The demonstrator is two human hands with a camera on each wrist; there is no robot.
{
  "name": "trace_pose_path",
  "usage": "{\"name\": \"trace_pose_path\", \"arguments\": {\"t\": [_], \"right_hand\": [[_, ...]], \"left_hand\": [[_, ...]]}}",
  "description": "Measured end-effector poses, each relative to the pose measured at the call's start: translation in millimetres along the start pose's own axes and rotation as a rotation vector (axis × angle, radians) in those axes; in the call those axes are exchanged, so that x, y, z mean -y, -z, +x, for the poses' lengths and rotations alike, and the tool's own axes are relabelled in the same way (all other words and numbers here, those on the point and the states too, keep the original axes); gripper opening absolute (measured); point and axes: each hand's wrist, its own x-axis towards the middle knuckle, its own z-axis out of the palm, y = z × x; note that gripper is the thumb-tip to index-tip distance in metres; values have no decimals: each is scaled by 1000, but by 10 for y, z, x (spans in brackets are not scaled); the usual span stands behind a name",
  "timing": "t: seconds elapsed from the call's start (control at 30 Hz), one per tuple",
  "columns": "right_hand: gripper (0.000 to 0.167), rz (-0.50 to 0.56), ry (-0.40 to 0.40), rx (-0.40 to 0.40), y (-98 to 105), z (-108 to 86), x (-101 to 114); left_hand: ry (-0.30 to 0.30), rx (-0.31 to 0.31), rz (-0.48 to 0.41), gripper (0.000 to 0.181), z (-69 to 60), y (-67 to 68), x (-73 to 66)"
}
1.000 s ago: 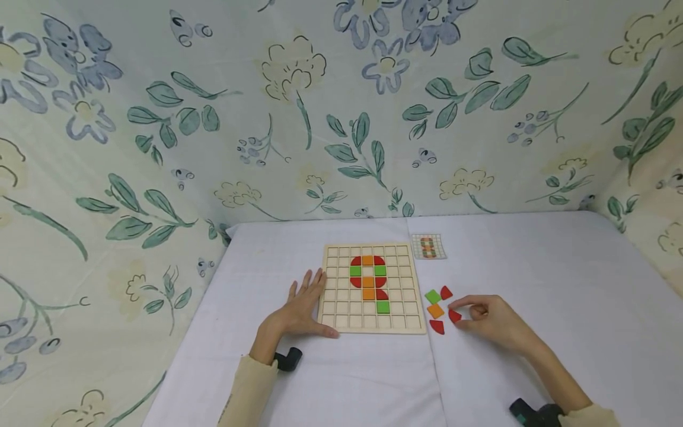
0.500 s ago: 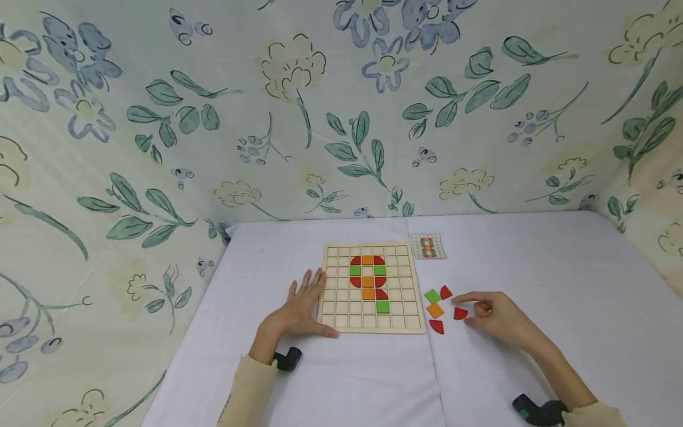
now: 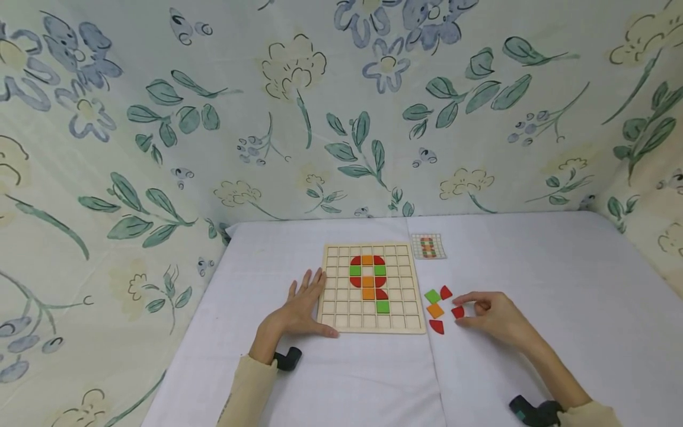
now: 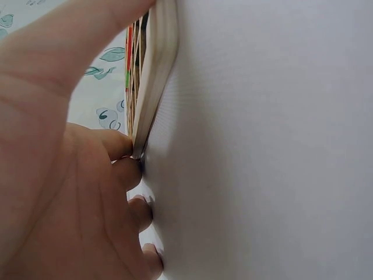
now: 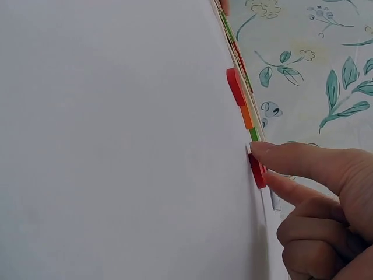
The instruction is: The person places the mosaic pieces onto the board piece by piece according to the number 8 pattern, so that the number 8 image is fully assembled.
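Observation:
A wooden grid board [image 3: 397,320] lies on the table with red rounded pieces and orange and green squares in its middle columns. Spread along its left edge, the left hand [image 3: 299,311] touches the frame with its fingers straight; its palm [image 4: 52,192] shows in the left wrist view. To the right of the board, the right hand [image 3: 498,320] pinches a red quarter-round piece [image 3: 458,312] between thumb and index finger, low over the cloth. In the right wrist view the other fingers of the right hand [image 5: 326,204] are curled beside the red piece [image 5: 256,172].
Between board and right hand lie a green square [image 3: 432,296], an orange square [image 3: 435,311] and two red pieces [image 3: 446,292], [image 3: 437,327]. A small pattern card [image 3: 428,246] is at the board's upper right corner. Floral cloth [image 3: 299,172] hangs behind the white table [image 3: 368,379].
The red piece shifted right and turned as the right thumb and finger moved off it; now they are back around it, slightly left. The left hand and board stayed put.

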Motion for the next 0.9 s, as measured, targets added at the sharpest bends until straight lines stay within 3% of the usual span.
{"name": "trace_pose_path", "arguments": {"t": [0.23,0.4,0.53,0.9], "right_hand": [[40,-38,-27,-65,11,2,-46],[49,6,-11,4,40,25,-41],[47,16,-10,73,70,70,-62],[41,10,-19,41,40,84,-68]], "left_hand": [[-6,7,0,138,-7,0,6],[-2,0,6,138,4,-3,5],[2,-6,6,139,19,-19,13],[0,-5,15,139,19,-21,23]]}}
